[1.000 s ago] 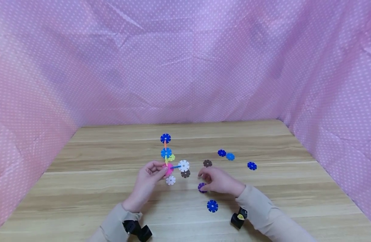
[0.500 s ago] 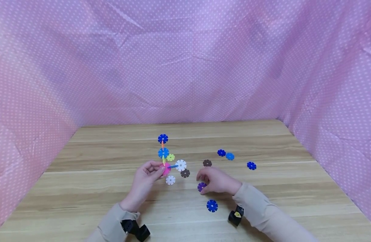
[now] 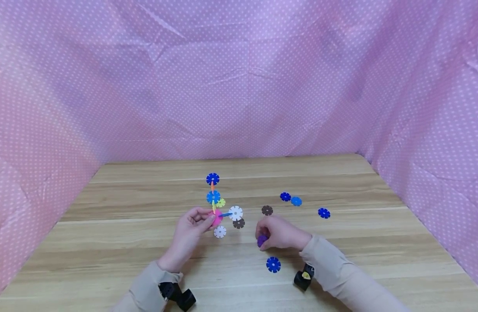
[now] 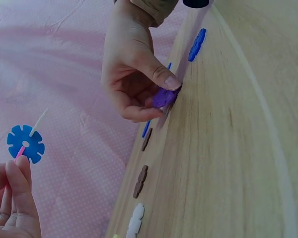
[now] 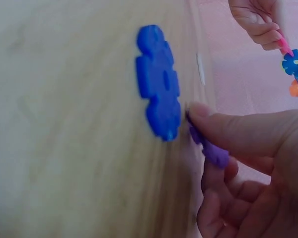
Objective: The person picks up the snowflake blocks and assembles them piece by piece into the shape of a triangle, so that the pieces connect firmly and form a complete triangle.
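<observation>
Left hand [image 3: 190, 226]: thumb and fingers drawn together in a pinch on the pink disc [image 3: 217, 217], near end of a raised chain [image 3: 213, 197] of slotted discs; one branch runs right to a white disc [image 3: 235, 212], the rest reaches far, a dark blue disc [image 3: 212, 178] at its tip. Right hand [image 3: 283, 234]: curled, thumb and fingers closed on the purple disc [image 3: 262, 241], which is tilted, well right of the chain; cannot tell whether its edge is clear of the table [image 3: 86, 242]. Likeliest trouble, to my eye: the purple disc is thin and gripped near its rim, so an uneven squeeze could flip it out or turn its slots the wrong way for joining. The chain hangs on one small hold; a push from the right might swivel the pink disc in the fingers or work the white branch loose, the slot joints probably being only a friction fit. A low sweep could also knock the brown disc [image 3: 239, 223] beneath that branch, or the loose white disc [image 3: 220, 232] nearer the person. The near blue disc [image 3: 273, 264] sits just by the right wrist's path, easily nudged.
</observation>
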A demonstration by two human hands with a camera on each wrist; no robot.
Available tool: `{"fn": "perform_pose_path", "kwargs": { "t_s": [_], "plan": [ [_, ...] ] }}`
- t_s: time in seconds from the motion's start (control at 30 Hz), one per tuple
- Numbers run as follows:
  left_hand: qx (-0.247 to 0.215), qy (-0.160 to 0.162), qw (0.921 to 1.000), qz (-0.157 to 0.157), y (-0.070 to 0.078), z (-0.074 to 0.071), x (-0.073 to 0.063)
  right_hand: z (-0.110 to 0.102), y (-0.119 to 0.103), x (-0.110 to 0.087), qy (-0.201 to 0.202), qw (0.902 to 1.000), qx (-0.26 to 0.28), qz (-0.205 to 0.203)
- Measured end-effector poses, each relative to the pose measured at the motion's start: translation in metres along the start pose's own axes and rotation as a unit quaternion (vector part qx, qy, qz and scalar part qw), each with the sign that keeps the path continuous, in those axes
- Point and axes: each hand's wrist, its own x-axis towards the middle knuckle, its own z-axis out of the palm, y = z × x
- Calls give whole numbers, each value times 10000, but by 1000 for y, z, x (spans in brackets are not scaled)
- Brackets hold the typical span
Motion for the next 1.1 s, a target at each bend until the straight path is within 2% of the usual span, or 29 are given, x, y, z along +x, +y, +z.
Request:
{"fn": "perform_pose_path", "kwargs": {
  "t_s": [0.2, 0.33, 0.5, 0.7, 0.93, 1.1],
  "plan": [
    [-24, -2, 10000, 37, 0, 3, 1, -6, 2, -5, 196, 9986, 483, 101],
    [-59, -48, 9999, 72, 1, 6, 2, -10, -3, -8, 742, 9939, 811, 56],
    [-87, -144, 9998, 115, 3, 12, 1, -12, -8, -12, 1580, 9800, 1183, -255],
    [-155, -160, 9997, 96, 4, 15, 0, -12, -14, -12, 2201, 9679, 1122, -458],
    [-231, -240, 9992, 221, 3, 18, -1, -9, -17, -9, 2687, 9546, 1049, -747],
    [-306, -265, 9990, 189, 4, 21, 0, -9, -17, -9, 2957, 9462, 1002, -852]
  ]
}}
